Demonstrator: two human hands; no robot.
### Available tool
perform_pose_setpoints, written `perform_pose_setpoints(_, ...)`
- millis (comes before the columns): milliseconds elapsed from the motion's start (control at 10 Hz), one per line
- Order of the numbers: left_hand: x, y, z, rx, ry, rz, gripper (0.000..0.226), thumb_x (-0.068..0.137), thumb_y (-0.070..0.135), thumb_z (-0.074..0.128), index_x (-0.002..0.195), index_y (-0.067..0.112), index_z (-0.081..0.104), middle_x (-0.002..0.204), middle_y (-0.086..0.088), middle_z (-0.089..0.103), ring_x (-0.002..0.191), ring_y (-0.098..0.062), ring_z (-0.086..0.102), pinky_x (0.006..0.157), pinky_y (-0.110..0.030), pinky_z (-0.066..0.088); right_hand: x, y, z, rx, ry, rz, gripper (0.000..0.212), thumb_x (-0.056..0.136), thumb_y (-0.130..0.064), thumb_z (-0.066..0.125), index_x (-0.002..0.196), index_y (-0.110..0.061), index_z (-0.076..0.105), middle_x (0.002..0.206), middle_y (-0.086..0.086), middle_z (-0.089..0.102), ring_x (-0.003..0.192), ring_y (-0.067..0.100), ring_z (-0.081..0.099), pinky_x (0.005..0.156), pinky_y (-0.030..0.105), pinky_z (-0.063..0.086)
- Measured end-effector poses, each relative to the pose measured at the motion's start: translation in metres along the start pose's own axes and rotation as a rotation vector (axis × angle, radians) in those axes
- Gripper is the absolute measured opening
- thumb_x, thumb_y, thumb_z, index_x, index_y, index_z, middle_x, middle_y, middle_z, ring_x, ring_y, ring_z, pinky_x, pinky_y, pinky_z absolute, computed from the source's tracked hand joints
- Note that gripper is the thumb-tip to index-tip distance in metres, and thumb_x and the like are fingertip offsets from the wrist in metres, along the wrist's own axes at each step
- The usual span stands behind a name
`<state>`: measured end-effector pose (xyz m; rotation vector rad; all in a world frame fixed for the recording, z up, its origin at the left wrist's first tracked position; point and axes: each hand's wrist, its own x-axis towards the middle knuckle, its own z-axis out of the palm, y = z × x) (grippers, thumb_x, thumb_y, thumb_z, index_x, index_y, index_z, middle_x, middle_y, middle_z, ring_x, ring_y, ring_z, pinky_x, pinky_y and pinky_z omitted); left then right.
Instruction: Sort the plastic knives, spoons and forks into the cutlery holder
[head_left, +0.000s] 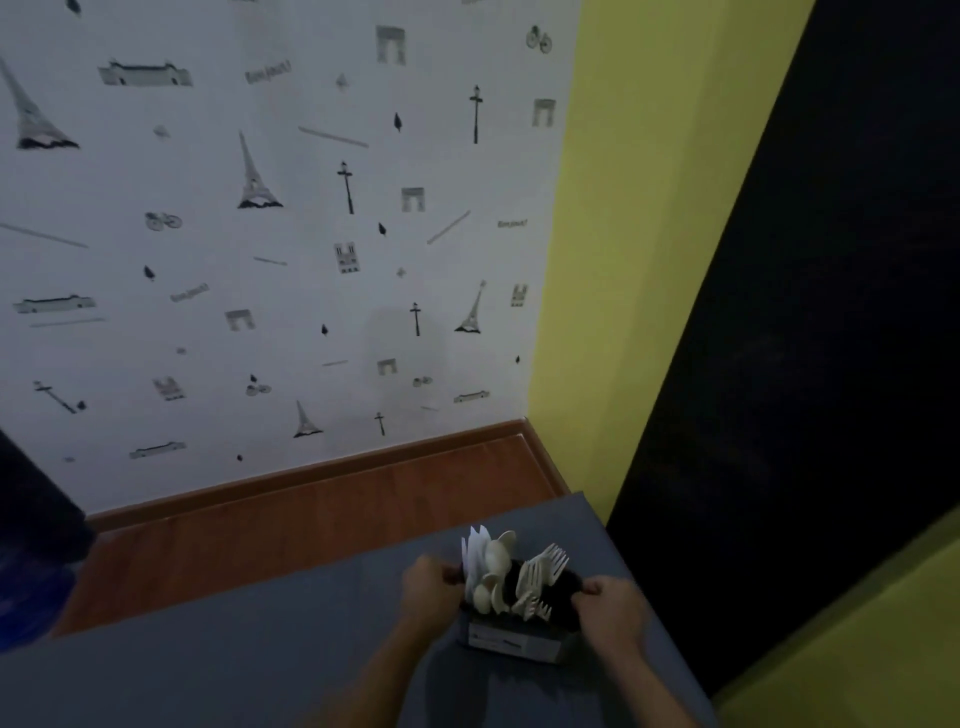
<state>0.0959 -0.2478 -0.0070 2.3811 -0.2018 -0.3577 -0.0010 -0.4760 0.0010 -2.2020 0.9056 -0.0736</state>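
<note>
A black cutlery holder (558, 605) stands on a small pale box (514, 642) on the grey table (234, 654), near its right edge. White plastic knives (475, 553) stand at its left end, spoons (496, 571) in the middle, forks (543, 571) to the right. My left hand (431, 590) grips the holder's left end. My right hand (610, 605) grips its right end. The picture is dim and slightly blurred.
The table's right edge (649, 603) runs close beside the holder, with a dark panel (805, 364) beyond it. A brown wooden ledge (311, 499) and a patterned wall lie behind the table. A dark blue object (31, 561) stands at the left.
</note>
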Motion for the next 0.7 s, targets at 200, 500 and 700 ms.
perform_pose_setpoints(200, 0.002, 0.000, -0.006, 0.007, -0.047, -0.010, 0.047, 0.078, 0.019, 0.069, 0.039, 0.015, 0.043, 0.043, 0.006, 0.029, 0.040, -0.002, 0.030, 0.046, -0.023, 0.024, 0.001, 0.009, 0.004, -0.027, 0.017, -0.004, 0.020, 0.084, -0.018, 0.074, 0.064, -0.022, 0.074, 0.074, 0.001, 0.074, 0.077, 0.021, 0.070, 0.058, 0.031, 0.040)
perform_pose_setpoints(500, -0.002, 0.008, -0.037, 0.406, -0.195, 0.087, 0.041, 0.099, 0.008, 0.052, 0.140, 0.012, 0.053, 0.149, -0.013, 0.055, 0.136, -0.031, 0.054, 0.113, -0.044, 0.046, -0.005, 0.008, 0.001, -0.092, -0.060, -0.158, 0.044, 0.109, -0.025, 0.039, 0.148, -0.009, 0.055, 0.150, 0.009, 0.057, 0.141, 0.027, 0.050, 0.116, 0.035, 0.036)
perform_pose_setpoints(700, -0.002, 0.019, -0.061, 0.605, -0.204, 0.198, 0.064, 0.105, 0.010, 0.048, 0.163, 0.013, 0.023, 0.174, -0.012, 0.016, 0.160, -0.029, 0.018, 0.128, -0.047, 0.019, 0.002, 0.001, -0.004, -0.146, -0.107, -0.187, 0.047, 0.111, -0.023, 0.032, 0.153, -0.006, 0.046, 0.160, 0.012, 0.045, 0.149, 0.025, 0.039, 0.120, 0.031, 0.027)
